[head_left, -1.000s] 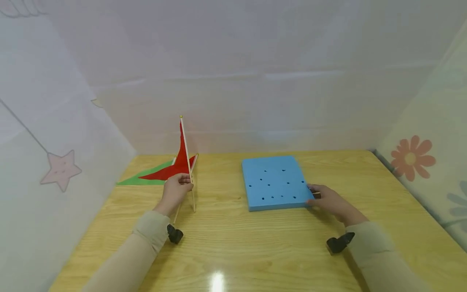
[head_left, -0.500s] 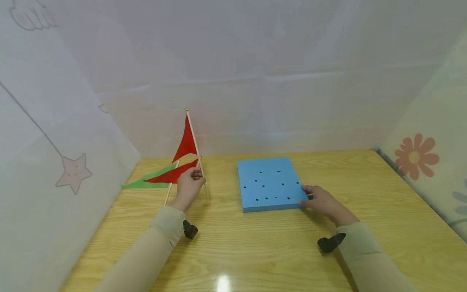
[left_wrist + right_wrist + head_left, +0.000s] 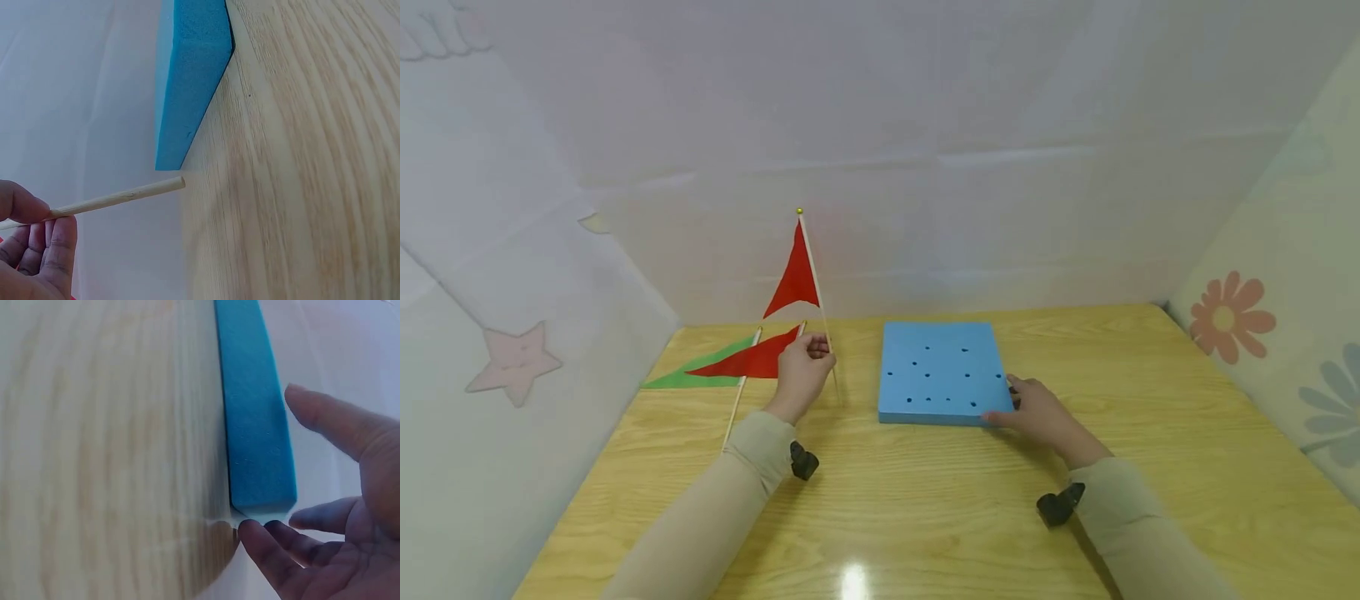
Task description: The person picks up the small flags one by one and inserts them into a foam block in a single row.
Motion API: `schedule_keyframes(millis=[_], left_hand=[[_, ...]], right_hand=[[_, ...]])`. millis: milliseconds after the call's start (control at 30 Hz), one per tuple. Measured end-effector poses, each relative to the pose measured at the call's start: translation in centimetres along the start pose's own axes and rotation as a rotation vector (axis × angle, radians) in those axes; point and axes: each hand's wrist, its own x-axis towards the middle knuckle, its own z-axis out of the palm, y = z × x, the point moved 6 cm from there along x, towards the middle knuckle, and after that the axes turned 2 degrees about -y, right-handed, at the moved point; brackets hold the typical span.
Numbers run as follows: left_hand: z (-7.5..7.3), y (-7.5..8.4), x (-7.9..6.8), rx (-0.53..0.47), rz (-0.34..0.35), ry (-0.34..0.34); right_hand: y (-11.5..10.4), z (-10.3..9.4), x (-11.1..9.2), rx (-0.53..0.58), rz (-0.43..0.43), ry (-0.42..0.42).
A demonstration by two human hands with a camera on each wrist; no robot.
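Note:
Between thumb and fingers, my left hand [image 3: 801,379] pinches the thin wooden stick of a small red pennant flag [image 3: 797,279]. The flag leans slightly left, gold tip up. Its stick's bare lower end [image 3: 140,192] points down near the table in the left wrist view, left of the blue board and apart from it. The thick blue board [image 3: 947,387] lies flat, several small holes in its top. At its right side is my right hand [image 3: 1037,408], thumb by the near corner. Fairly straight fingers [image 3: 265,547] touch the board's end in the right wrist view.
Another red flag [image 3: 745,362] lies at the left of the wooden table [image 3: 910,517], overlapping a green flag [image 3: 673,380]. Pale cloth walls [image 3: 1015,217] rise behind and at both sides. A black wrist camera [image 3: 803,461] sits at the left cuff, another [image 3: 1060,506] at the right.
My left hand has lifted the held red flag off the lying flags and moved it right. The blue board has turned a little and shifted slightly left, with my right hand along its side.

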Motion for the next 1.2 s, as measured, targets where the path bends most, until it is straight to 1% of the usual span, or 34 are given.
schedule_keyframes(millis=[133, 300, 400, 567, 733, 867, 967, 1067, 1200], left_hand=[[0.3, -0.1, -0.1, -0.008, 0.0, -0.004], [0.7, -0.1, -0.1, -0.012, 0.004, -0.002], [1.2, 0.3, -0.1, -0.026, 0.035, 0.001], [2.1, 1.2, -0.3, -0.061, 0.11, 0.018], [2.9, 2.1, -0.1, -0.133, 0.176, 0.042], [3.7, 2.4, 0.2, -0.184, 0.188, 0.041], [4.3, 2.4, 0.2, -0.201, 0.189, 0.036], [4.9, 2.7, 0.3, -0.202, 0.207, 0.037], [5.3, 3.0, 0.4, -0.178, 0.235, 0.048]], right_hand=[[-0.3, 0.1, 0.3, -0.052, 0.002, -0.01], [-0.4, -0.1, 0.4, -0.062, -0.005, -0.03], [-0.4, -0.1, 0.4, -0.053, -0.007, -0.033], [-0.1, 0.0, 0.2, -0.011, -0.004, -0.039], [-0.3, 0.1, 0.1, 0.0, 0.012, -0.038], [-0.4, 0.1, 0.0, 0.011, 0.016, -0.039], [-0.4, 0.2, -0.1, 0.022, 0.018, -0.04], [-0.4, 0.2, -0.1, 0.009, 0.02, -0.036], [-0.5, 0.2, 0.0, -0.019, 0.019, -0.03]])
